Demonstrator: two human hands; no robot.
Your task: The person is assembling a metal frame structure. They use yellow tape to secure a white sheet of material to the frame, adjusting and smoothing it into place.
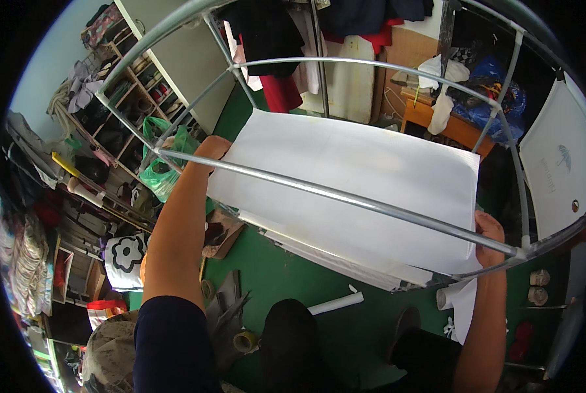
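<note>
A large white sheet (352, 154) spans the space between my two hands, inside a frame of grey metal tubes (335, 192). My left hand (214, 149) is closed on the sheet's left edge, with the fingertips partly hidden by it. At the opposite edge, my right hand (489, 237) grips the sheet near its lower right corner, just beyond a tube. One tube crosses in front of the sheet. Below it shows a white panel with a metal edge (332, 257); how the two are joined I cannot tell.
On the green floor (335, 285) lie a white roll (336, 303) and a tape roll (245, 340). A crowded shoe rack (135, 98) and green plastic bags (162, 175) stand left. Clothes (266, 39) hang behind; a white printed panel (558, 164) is at right.
</note>
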